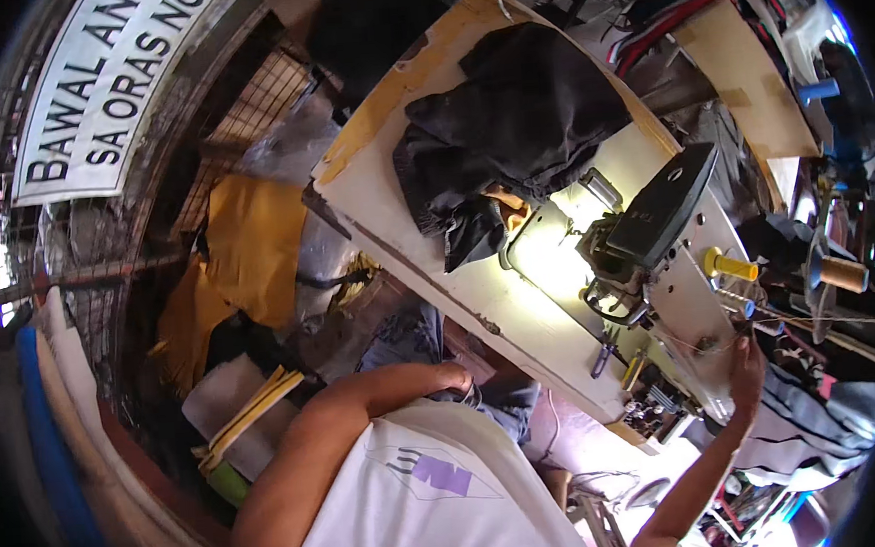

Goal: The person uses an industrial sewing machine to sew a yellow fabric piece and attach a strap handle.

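My left hand (452,376) rests by my lap, in front of my white shirt. Its fingers look curled in, and a small dark shape at them is too unclear to name. My right hand (746,367) is raised at the right end of the sewing machine (659,210), beside its thread spools. The fingers there look drawn together, with pale thread running close by; what they hold is hidden. Under the needle area the machine's lamp lights the white table (540,312). Black cloth (518,108) lies bunched on the table, left of the machine, touching neither hand.
A yellow spool (732,263) and a brown thread cone (840,274) stand right of the machine. Yellow-orange cloth (255,245) hangs at the left, near wire mesh. A white sign (111,93) is at upper left. Cardboard (741,79) leans at the far right.
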The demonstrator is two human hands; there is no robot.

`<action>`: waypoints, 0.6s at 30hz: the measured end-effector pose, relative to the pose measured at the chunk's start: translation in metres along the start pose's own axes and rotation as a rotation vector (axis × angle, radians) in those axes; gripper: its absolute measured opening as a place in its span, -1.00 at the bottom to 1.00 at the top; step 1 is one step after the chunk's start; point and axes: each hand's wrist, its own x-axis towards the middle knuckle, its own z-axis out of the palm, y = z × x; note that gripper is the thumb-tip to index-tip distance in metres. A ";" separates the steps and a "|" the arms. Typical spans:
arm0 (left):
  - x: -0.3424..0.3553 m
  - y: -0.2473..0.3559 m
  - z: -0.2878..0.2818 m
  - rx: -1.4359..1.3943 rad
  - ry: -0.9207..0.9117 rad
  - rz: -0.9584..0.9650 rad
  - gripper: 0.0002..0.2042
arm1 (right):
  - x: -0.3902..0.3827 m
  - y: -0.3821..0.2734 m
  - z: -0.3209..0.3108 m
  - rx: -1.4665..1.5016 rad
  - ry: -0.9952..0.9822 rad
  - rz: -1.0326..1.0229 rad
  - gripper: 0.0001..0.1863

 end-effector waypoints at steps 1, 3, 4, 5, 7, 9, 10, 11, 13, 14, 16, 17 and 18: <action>0.001 -0.009 0.001 0.007 -0.015 -0.007 -0.74 | 0.000 0.016 0.001 -0.189 0.017 0.013 -0.48; 0.006 -0.038 0.002 0.028 -0.039 -0.020 -0.74 | 0.005 0.053 -0.004 -0.616 0.033 -0.155 -0.50; 0.011 -0.051 0.005 0.044 -0.065 -0.028 -0.74 | 0.004 0.070 -0.009 -0.938 -0.033 -0.205 -0.52; 0.015 -0.068 0.007 0.058 -0.073 -0.031 -0.74 | 0.004 0.085 -0.014 -0.784 0.019 -0.177 -0.54; 0.011 -0.104 0.011 0.079 -0.077 -0.067 -0.75 | 0.006 0.103 -0.024 -0.866 0.119 -0.308 -0.55; 0.005 -0.135 0.014 0.102 -0.074 -0.091 -0.75 | 0.007 0.102 -0.028 -1.060 0.227 -0.493 -0.54; 0.004 -0.145 0.015 0.127 -0.067 -0.088 -0.75 | 0.010 0.094 -0.027 -0.988 0.201 -0.409 -0.52; 0.003 -0.151 0.018 0.144 -0.065 -0.083 -0.75 | 0.013 0.082 -0.025 -0.915 0.176 -0.328 -0.50; 0.000 -0.155 0.023 0.172 -0.067 -0.074 -0.76 | 0.019 0.051 -0.018 -0.874 0.219 -0.311 -0.50; -0.003 -0.154 0.024 0.189 -0.069 -0.071 -0.76 | 0.018 0.035 -0.013 -0.944 0.257 -0.290 -0.52; -0.004 -0.148 0.025 0.226 -0.062 -0.060 -0.76 | 0.010 0.011 -0.009 -0.376 0.344 -0.262 -0.54; -0.006 -0.145 0.025 0.238 -0.057 -0.055 -0.76 | 0.000 0.005 -0.009 0.164 0.334 -0.277 -0.55; -0.007 -0.143 0.024 0.250 -0.052 -0.050 -0.76 | -0.021 0.007 -0.008 0.145 0.406 -0.193 -0.55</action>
